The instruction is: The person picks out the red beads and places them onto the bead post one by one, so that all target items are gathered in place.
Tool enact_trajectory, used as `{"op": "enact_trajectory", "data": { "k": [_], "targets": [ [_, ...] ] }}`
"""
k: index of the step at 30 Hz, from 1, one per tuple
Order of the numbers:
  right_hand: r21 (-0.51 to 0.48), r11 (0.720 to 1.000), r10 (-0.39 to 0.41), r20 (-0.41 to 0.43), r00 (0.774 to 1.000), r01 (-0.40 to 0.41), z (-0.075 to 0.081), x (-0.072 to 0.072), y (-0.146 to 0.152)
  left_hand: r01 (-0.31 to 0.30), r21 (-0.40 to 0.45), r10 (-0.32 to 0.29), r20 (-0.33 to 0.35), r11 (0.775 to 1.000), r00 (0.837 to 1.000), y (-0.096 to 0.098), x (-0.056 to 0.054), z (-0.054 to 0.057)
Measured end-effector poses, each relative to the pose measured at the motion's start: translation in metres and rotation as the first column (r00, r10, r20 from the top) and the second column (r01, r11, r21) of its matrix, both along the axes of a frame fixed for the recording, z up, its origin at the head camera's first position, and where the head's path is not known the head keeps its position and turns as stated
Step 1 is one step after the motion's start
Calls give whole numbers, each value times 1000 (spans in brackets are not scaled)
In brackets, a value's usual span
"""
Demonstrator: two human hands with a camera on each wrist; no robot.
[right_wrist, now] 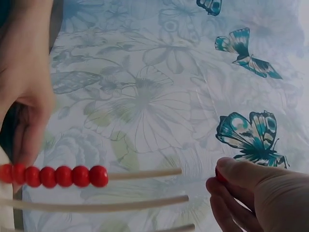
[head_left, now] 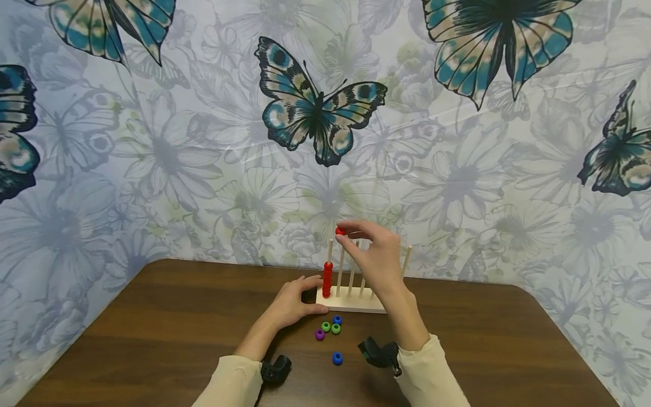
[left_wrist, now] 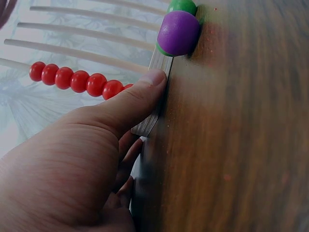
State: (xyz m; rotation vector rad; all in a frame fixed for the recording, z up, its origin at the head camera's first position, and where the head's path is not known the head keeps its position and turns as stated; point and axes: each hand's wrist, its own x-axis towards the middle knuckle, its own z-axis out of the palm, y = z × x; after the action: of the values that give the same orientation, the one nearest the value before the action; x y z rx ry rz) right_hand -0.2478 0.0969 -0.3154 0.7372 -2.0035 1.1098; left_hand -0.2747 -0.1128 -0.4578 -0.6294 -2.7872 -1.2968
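A pale wooden peg rack (head_left: pixel 356 305) stands upright on the table, with a row of thin pegs. Its leftmost peg carries a stack of several red beads (head_left: pixel 328 280), bare at the top. My left hand (head_left: pixel 290 302) grips the rack's left end, thumb (left_wrist: pixel 140 96) on the front edge and fingers behind. Above the pegs, my right hand (head_left: pixel 376 257) pinches one red bead (head_left: pixel 340 230) between thumb and fingertips. In the right wrist view that held bead (right_wrist: pixel 220 176) is just off the tip of the beaded peg, apart from it.
In front of the rack lie loose beads: a purple bead (head_left: pixel 320 334), two green beads (head_left: pixel 326 327) and a blue bead (head_left: pixel 338 320) close together, and another blue bead (head_left: pixel 338 358) nearer me. Behind the wooden table (head_left: pixel 178 316) hangs a butterfly-patterned cloth (head_left: pixel 203 169).
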Motion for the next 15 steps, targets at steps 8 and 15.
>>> {"op": "enact_trajectory", "data": {
  "k": [8,15],
  "targets": [
    [106,993,-49,7,999,48,-7,-9,-13,11,4,-11,-16,1000,1000,-2,0,1],
    [167,984,-75,55,996,65,-14,-9,-13,20,1,-20,-17,1000,1000,-3,0,1]
  ]
}}
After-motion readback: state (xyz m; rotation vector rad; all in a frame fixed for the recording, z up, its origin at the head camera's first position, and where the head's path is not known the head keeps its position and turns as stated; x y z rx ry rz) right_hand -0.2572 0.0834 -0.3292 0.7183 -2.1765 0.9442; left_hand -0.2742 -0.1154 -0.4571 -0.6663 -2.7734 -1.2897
